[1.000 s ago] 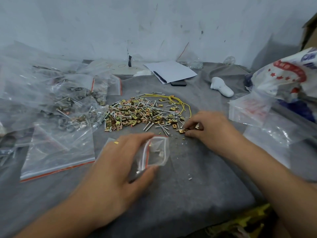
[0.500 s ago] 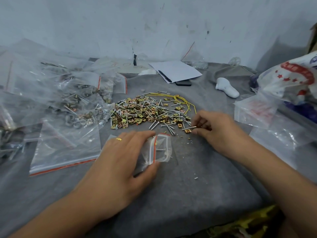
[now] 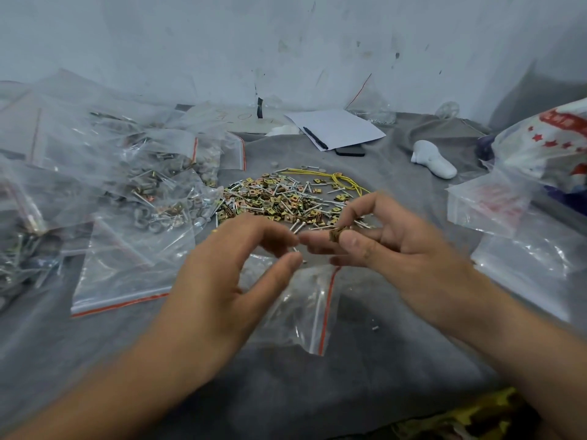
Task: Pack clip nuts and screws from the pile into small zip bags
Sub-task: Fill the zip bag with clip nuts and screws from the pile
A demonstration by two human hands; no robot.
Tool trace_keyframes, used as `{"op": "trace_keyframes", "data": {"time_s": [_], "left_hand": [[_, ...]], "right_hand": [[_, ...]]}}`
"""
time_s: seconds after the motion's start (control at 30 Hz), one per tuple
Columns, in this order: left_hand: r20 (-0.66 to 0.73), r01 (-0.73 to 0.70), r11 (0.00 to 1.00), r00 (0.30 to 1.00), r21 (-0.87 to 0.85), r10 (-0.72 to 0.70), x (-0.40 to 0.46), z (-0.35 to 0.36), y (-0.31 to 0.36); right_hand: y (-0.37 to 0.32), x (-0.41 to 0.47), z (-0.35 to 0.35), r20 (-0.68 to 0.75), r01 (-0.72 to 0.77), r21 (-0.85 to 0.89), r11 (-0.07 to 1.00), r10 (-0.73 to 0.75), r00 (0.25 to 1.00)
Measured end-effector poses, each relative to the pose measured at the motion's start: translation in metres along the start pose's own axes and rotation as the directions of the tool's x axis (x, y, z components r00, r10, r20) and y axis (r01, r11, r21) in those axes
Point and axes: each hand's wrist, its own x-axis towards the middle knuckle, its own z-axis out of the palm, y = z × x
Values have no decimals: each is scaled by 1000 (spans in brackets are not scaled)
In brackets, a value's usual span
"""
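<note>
Below both hands, at 6 o'clock of pile (image 3: 286, 201): small zip bag (image 3: 305, 309), limp, slippery; best pinched at red zip edge. Right hand (image 3: 390, 249) pinched clip nut (image 3: 336, 234), light, stiff. Left hand (image 3: 222, 281) half-curled; thin screw (image 3: 296, 249) near fingertips, grip unclear.

Soft even light, motion-blurred hands, glare on plastic, wide-angle bowing

A: What's sitting at the back?
B: White paper sheet (image 3: 336, 128) with a black pen (image 3: 315, 138) lying on it, dark phone (image 3: 350, 151) peeking out just beside.
A: Right side?
B: White molded figure (image 3: 432, 159) resting on the grey cloth (image 3: 317, 385); printed red-and-white bag (image 3: 546, 144) slumping nearby.
</note>
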Motion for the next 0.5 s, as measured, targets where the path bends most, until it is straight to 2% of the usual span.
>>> {"op": "trace_keyframes", "data": {"time_s": [0.07,0.17,0.27,0.37,0.5], "left_hand": [[-41,16,1000,999,-2,-16,-2,6,-1],[-18,38,994,999,-101,-40,0,11,-1],[5,-26,998,1000,-53,27,2,11,-1],[43,-47,999,998,-14,48,1,10,-2],[63,-50,998,997,24,49,1,12,-2]], "right_hand": [[4,-2,5,6,5,-11,1000,-5,1000],[9,-3,15,24,58,-62,996,-56,998],[11,-2,20,-8,128,-75,989,-129,992],[12,-1,19,-84,139,-238,961,-163,983],[12,-3,20,-108,96,-194,976,-118,987]]}}
